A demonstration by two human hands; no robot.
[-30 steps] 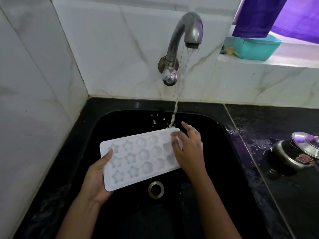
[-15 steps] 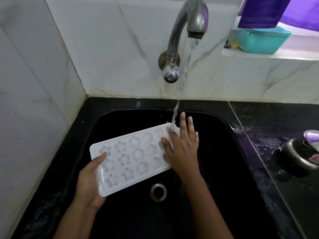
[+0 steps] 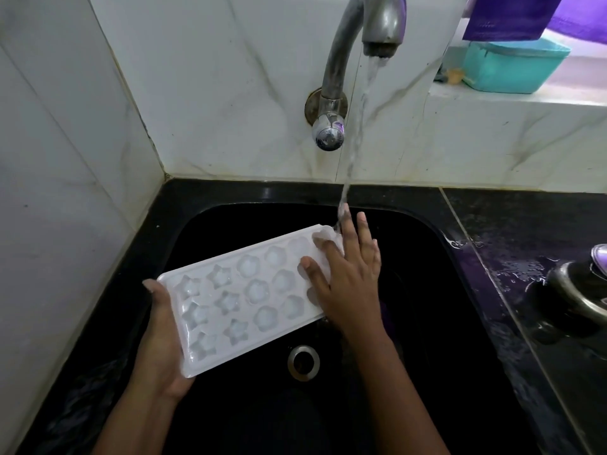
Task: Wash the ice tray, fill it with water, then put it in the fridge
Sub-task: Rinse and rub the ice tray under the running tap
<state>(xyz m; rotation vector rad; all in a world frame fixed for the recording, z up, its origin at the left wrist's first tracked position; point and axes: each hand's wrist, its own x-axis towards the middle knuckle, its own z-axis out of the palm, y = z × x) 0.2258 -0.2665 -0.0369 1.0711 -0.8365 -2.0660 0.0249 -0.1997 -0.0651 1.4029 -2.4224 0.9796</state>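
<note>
White ice tray (image 3: 243,300) is over the black sink (image 3: 230,192), w/ its 2 o'clock corner under water (image 3: 356,136) from the tap (image 3: 341,54). Left hand (image 3: 161,349) grips the 8 o'clock end, thumb on top. Right hand (image 3: 348,274) lies flat on the 3 o'clock end, fingers straight. Drain (image 3: 303,362) is at 5 o'clock.

Only one view was given: the scene was seen from a wide-angle camera worn on the head, pointed forward and down into the sink (image 3: 262,192), framed at close range, with the tap (image 3: 341,60) and tiled wall (image 3: 213,93) caught along the top
</note>
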